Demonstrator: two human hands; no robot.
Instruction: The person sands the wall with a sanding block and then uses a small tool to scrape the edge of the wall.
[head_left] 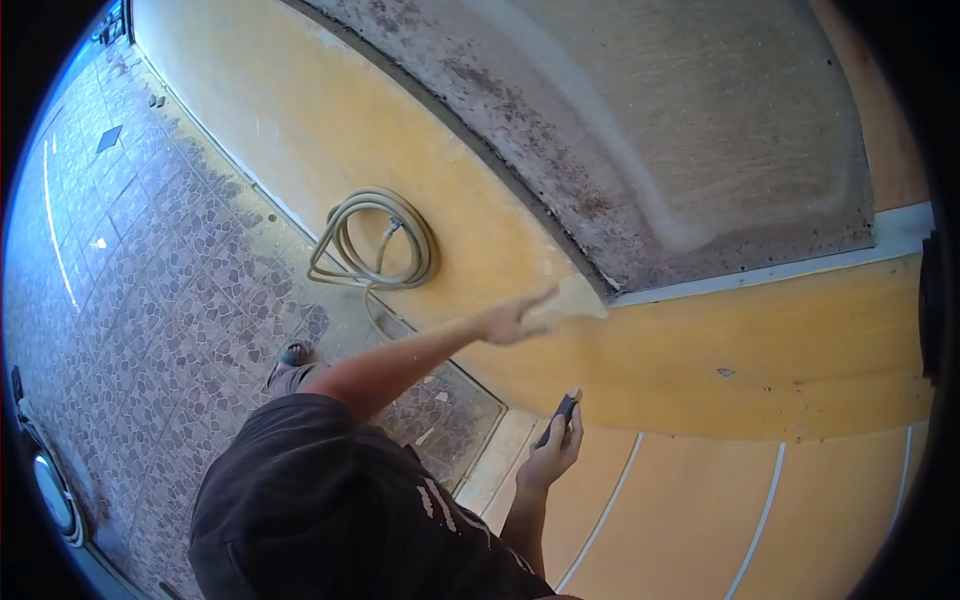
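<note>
My left hand [510, 322] reaches out with fingers spread, slightly blurred, over a pale patch [575, 300] on the yellow wall [660, 345]. This patch lies just below the corner of a grey, rough, stained panel [690, 130]. Lower down, my right hand [552, 455] is closed around a slim dark handheld object [560, 418] with a small light tip. What kind of object it is, I cannot tell. Its tip points up toward the wall.
A coiled beige hose [372, 240] is at the wall to the left, its end trailing down. Stone-patterned paving [200, 330] covers the ground. Orange surfaces with pale lines [700, 500] are at lower right. A rounded object [55, 490] stands at the left edge.
</note>
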